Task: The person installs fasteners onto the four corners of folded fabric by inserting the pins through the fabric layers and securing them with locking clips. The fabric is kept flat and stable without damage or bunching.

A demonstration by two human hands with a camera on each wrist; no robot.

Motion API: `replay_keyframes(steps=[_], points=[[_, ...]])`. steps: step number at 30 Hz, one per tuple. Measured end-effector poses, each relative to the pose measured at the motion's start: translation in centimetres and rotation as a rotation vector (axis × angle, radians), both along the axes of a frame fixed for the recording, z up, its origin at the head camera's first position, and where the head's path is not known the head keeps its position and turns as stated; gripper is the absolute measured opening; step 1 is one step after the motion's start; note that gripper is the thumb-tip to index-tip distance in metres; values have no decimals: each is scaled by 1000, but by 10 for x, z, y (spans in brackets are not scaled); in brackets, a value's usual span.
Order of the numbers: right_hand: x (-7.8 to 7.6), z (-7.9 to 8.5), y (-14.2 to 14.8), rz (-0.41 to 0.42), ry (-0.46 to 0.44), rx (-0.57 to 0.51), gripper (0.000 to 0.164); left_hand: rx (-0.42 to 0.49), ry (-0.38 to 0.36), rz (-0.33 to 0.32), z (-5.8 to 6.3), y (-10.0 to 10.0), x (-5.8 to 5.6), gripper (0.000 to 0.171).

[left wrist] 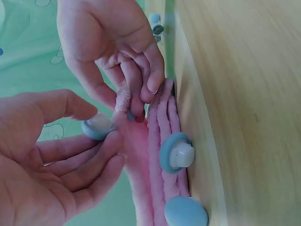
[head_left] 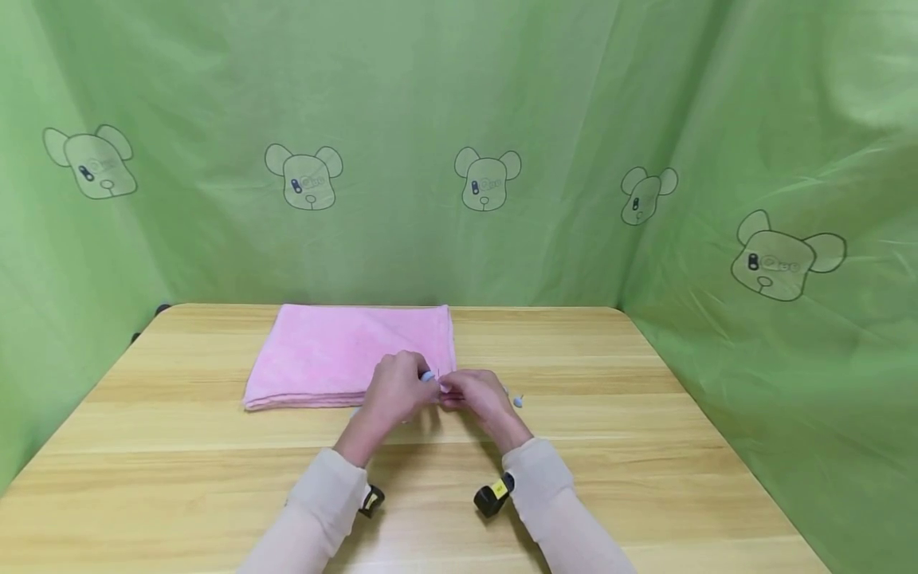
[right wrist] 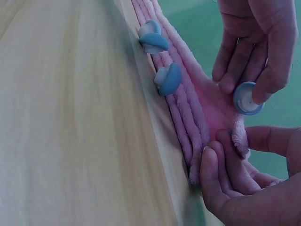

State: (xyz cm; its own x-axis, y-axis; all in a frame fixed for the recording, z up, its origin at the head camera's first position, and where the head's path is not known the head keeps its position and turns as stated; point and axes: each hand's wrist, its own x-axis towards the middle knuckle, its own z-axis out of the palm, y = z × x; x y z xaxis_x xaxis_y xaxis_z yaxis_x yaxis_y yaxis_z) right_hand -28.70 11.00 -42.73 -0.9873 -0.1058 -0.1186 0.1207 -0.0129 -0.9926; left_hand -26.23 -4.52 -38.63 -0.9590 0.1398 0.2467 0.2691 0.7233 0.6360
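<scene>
My left hand pinches a blue-and-white mushroom-shaped fastener between thumb and fingers, its pale underside facing the thumb. Just beside it, the raised corner of the folded pink blanket is held between the thumb and fingers of my right hand. In the left wrist view, a small patch of blue shows beneath that corner, near the right fingertips, mostly hidden. Both hands work close together over the blanket's near right corner, with the fastener right at the lifted cloth.
More mushroom-shaped fasteners lie along the blanket's near folded edge, one with its blue cap upward. Another small fastener lies right of my right hand. The wooden table meets green curtains at the back and sides.
</scene>
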Motion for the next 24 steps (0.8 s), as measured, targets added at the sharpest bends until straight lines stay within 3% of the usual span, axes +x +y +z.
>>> replay_keyframes(steps=[7,12,24], points=[[-1,-1,0,5,-3,3,12,50,70,18,-4,0,-5,9],[-1,-1,0,18,0,21,15,116,76,8,-9,0,-8,18],[-2,-2,0,23,1,42,20,244,-6,-5,-11,1,-11,20]])
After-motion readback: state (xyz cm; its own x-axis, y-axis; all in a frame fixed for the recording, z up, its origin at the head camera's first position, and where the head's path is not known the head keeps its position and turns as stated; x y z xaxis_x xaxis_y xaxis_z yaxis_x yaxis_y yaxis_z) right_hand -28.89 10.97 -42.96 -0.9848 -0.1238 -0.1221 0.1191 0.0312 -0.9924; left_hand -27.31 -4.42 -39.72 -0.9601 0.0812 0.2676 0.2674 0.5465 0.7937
